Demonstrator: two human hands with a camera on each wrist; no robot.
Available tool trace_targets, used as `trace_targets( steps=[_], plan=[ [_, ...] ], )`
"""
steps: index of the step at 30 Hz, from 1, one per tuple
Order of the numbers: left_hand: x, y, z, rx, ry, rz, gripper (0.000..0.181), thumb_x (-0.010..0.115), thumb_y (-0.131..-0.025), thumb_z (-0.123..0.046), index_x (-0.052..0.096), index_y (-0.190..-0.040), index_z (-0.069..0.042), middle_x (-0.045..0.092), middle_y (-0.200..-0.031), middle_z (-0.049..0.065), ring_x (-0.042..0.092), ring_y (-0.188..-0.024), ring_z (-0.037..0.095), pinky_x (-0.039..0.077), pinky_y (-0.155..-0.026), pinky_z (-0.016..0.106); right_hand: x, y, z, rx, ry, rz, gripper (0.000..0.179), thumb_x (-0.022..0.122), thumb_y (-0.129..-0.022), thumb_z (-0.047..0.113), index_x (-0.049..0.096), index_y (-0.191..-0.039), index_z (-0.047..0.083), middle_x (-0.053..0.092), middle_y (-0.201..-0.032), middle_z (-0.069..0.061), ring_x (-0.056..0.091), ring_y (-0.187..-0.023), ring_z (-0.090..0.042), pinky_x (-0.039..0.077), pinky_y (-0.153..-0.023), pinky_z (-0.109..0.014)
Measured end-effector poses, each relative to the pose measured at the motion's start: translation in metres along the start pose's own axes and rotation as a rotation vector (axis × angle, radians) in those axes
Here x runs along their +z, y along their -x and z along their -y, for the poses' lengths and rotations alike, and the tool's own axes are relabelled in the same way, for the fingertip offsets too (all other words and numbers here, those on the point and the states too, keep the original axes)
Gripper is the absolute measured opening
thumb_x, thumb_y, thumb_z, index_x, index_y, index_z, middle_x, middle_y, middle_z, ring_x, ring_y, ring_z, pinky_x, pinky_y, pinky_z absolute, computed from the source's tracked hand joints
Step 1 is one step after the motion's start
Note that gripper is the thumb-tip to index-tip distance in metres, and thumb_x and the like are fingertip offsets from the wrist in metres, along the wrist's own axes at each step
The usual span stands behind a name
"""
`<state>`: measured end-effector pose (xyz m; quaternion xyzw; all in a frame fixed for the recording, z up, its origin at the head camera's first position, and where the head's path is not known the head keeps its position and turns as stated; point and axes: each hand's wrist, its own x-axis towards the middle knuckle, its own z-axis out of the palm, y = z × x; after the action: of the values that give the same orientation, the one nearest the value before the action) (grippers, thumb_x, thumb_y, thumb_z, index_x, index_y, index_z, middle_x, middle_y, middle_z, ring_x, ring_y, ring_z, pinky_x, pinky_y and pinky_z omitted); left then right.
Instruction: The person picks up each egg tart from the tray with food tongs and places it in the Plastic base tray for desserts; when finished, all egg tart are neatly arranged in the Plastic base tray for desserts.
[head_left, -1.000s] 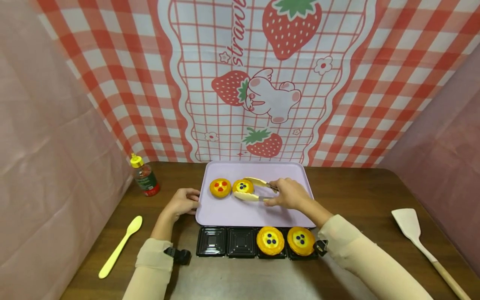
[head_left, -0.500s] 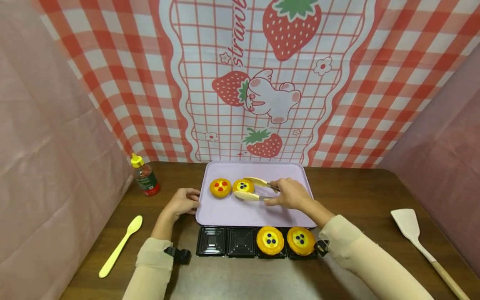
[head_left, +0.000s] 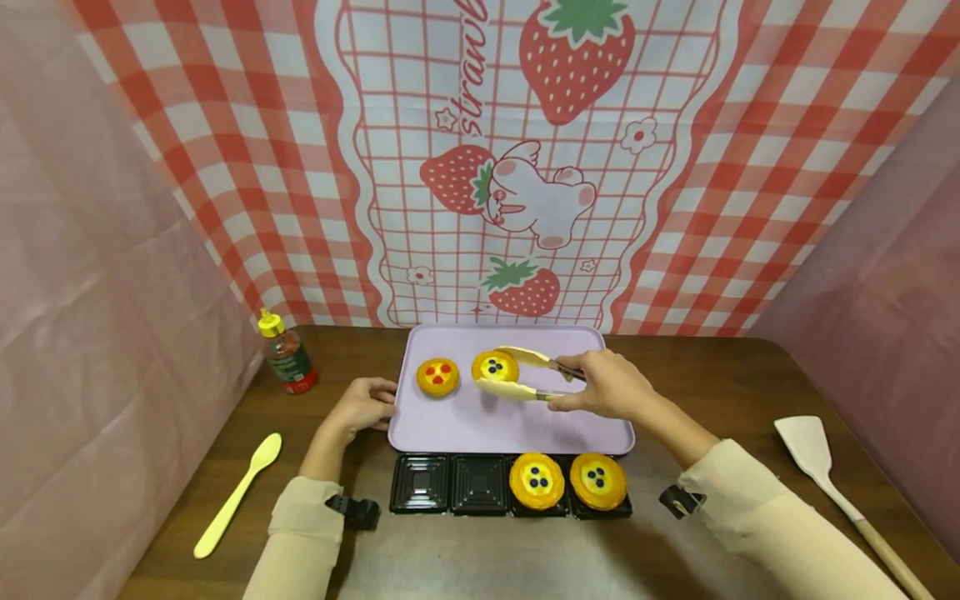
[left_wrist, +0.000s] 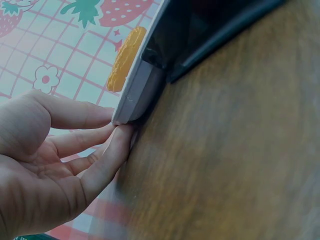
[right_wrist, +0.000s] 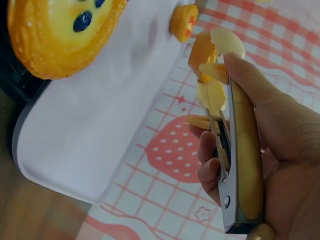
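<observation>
My right hand [head_left: 611, 383] grips a pair of tongs [right_wrist: 247, 155] with cream scalloped tips, thumb on one arm and fingers on the other. Between the tips is an egg tart [head_left: 495, 367] with blue berries, raised off the lilac tray [head_left: 480, 429]; a shadow shows beneath it. A tart with red pieces [head_left: 438, 377] lies on the tray to its left. My left hand [head_left: 363, 406] pinches the tray's left edge, thumb at the rim's top and fingers below, as the left wrist view shows.
In front of the tray is a black tray with square compartments [head_left: 480, 483]; two blueberry tarts [head_left: 537, 482] sit in its right compartments. At the left are a squeeze bottle [head_left: 291, 360] and a yellow spoon [head_left: 238, 496]. A spatula [head_left: 817, 467] lies far right.
The tongs have lifted the blueberry tart off the tray and shifted it slightly right, away from the red-topped tart. My left hand stays at the tray's edge.
</observation>
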<state>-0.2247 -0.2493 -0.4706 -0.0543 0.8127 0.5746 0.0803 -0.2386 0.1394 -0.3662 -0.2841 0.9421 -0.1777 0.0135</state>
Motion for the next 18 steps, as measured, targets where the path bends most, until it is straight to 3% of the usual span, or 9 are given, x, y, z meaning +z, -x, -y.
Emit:
trace_targets(
  steps=[5, 18],
  plan=[
    [0.000, 0.001, -0.001, 0.004, 0.001, 0.005, 0.044, 0.063, -0.081, 0.010, 0.054, -0.123, 0.016, 0.057, -0.097, 0.021, 0.060, -0.071, 0.020, 0.060, -0.061, 0.035, -0.008, 0.017, 0.006, -0.038, 0.018, 0.011, 0.076, 0.081, -0.073, 0.059, 0.067, -0.128, 0.007, 0.073, -0.107, -0.005, 0.066, -0.088, -0.016, 0.057, -0.073, -0.039],
    [0.002, 0.000, -0.001, -0.015, 0.003, 0.010, 0.045, 0.065, -0.081, 0.010, 0.054, -0.125, 0.015, 0.058, -0.099, 0.022, 0.060, -0.073, 0.021, 0.060, -0.063, 0.036, -0.009, 0.056, 0.030, -0.158, 0.023, 0.064, 0.074, 0.077, -0.075, 0.061, 0.068, -0.128, 0.011, 0.073, -0.105, 0.003, 0.067, -0.092, -0.015, 0.058, -0.075, -0.039]
  ],
)
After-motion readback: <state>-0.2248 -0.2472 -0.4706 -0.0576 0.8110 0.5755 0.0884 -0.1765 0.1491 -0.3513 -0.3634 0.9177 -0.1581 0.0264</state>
